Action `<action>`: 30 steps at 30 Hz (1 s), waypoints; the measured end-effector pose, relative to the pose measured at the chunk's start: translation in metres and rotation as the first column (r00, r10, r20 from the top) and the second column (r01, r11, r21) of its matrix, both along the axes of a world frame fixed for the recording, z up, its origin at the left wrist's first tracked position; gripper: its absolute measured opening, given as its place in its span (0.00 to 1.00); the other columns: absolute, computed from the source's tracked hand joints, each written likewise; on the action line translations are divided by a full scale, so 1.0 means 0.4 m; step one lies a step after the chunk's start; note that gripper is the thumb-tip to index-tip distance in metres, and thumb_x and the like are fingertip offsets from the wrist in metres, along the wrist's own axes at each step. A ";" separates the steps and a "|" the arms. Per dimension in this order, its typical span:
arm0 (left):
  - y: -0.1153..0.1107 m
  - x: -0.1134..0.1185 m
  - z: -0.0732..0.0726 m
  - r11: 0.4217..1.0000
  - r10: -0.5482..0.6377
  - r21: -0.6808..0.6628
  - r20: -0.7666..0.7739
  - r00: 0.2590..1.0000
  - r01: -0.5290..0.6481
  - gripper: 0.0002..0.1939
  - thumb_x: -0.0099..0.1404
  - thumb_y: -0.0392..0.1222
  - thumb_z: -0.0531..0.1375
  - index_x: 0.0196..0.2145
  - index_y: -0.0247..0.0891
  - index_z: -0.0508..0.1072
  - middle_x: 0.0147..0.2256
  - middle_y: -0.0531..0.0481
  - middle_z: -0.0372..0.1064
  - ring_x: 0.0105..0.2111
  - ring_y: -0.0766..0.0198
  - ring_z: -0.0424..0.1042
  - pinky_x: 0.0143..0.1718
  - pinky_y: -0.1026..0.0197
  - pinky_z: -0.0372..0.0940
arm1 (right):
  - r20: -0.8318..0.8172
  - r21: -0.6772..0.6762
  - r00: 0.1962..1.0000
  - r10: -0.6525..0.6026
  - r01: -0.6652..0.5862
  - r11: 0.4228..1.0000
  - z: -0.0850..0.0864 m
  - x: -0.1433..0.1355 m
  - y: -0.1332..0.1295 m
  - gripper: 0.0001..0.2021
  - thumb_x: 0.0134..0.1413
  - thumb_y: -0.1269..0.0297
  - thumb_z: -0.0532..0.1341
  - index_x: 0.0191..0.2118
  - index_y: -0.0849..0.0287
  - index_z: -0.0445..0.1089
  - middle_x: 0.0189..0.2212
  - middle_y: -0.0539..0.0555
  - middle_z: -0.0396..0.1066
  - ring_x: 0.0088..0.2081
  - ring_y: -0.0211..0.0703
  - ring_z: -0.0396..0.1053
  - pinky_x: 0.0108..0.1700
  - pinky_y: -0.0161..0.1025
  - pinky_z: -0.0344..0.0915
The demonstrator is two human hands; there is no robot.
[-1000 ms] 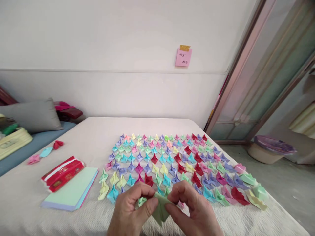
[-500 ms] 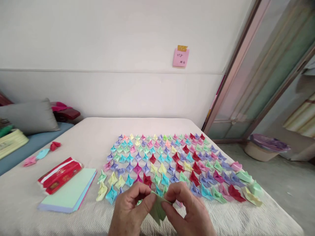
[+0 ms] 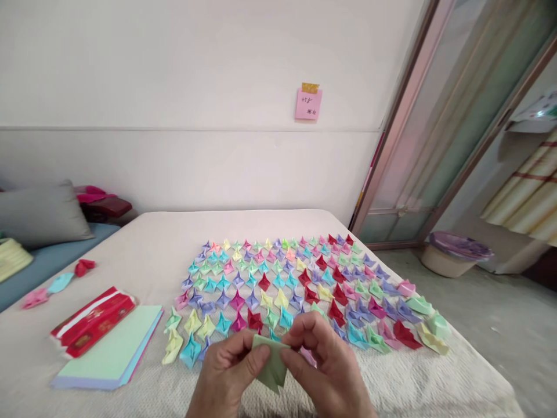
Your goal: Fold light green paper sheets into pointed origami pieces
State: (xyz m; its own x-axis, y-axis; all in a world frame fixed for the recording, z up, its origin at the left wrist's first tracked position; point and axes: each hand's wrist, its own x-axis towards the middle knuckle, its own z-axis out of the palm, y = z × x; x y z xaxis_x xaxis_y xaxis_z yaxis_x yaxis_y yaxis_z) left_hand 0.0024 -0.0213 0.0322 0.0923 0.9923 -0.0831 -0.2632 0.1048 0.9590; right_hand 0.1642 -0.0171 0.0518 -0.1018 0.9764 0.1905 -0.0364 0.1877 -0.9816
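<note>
A folded piece of green paper (image 3: 272,366) is pinched between my two hands, low in the middle of the head view. My left hand (image 3: 230,366) grips its left edge between thumb and fingers. On the right edge, my right hand (image 3: 324,363) holds it the same way, knuckles bent. The paper's lower part hangs as pointed flaps. Just beyond my hands, rows of small folded paper boats (image 3: 263,282) in many colours cover the white bedspread. My hands hide some boats in the nearest row.
Left of the boats lie a stack of coloured paper (image 3: 117,342) and a red packet (image 3: 93,321). Farther left are three crumpled paper pieces (image 3: 61,282). A grey pillow (image 3: 47,215) rests at far left. A lined bin (image 3: 455,253) stands on the floor at right. A pink note (image 3: 308,104) is taped to the wall.
The green paper has turned so more of its flat face and top edge shows between my hands. Both hands keep their pinch. The whole view has shifted slightly.
</note>
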 end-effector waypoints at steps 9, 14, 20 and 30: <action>0.004 0.005 0.002 0.985 0.046 -0.169 0.138 0.989 -0.022 0.11 0.55 0.47 0.71 0.29 0.35 0.84 0.23 0.49 0.77 0.25 0.63 0.70 0.32 0.64 0.64 | -0.204 -0.127 0.975 0.084 -0.111 0.986 -0.014 -0.009 0.019 0.15 0.57 0.49 0.65 0.38 0.55 0.66 0.21 0.43 0.64 0.25 0.37 0.64 0.30 0.35 0.61; 0.013 0.008 0.012 0.966 0.179 -0.225 0.215 0.960 -0.129 0.13 0.51 0.47 0.73 0.25 0.34 0.81 0.21 0.51 0.74 0.24 0.64 0.68 0.28 0.65 0.64 | -0.073 -0.252 0.971 0.227 -0.238 0.938 -0.023 -0.022 0.036 0.27 0.58 0.40 0.58 0.23 0.62 0.70 0.19 0.51 0.70 0.21 0.36 0.69 0.27 0.33 0.60; 0.011 0.004 -0.003 0.953 0.227 -0.235 0.147 0.963 -0.188 0.13 0.51 0.47 0.72 0.22 0.34 0.77 0.20 0.53 0.70 0.23 0.66 0.65 0.27 0.65 0.61 | -0.185 -0.404 0.939 0.290 -0.342 0.849 -0.044 -0.036 0.034 0.30 0.53 0.35 0.58 0.26 0.64 0.72 0.16 0.54 0.72 0.14 0.33 0.65 0.21 0.30 0.58; 0.009 0.004 -0.031 0.969 0.242 -0.009 -0.167 0.956 -0.247 0.19 0.57 0.52 0.67 0.19 0.36 0.70 0.18 0.57 0.62 0.23 0.66 0.58 0.24 0.65 0.56 | -0.128 -0.504 0.948 0.291 -0.315 0.804 -0.029 -0.050 0.026 0.07 0.41 0.65 0.65 0.25 0.64 0.76 0.14 0.50 0.71 0.12 0.30 0.63 0.16 0.27 0.56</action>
State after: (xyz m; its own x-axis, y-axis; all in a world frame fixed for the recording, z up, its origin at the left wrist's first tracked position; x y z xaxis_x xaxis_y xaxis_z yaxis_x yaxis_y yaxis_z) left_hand 0.0041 -0.0177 0.0198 -0.1699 0.9797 -0.1062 -0.1239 0.0857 0.9886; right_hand 0.1441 -0.0068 0.0403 -0.4123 0.8545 -0.3159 -0.0513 -0.3680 -0.9284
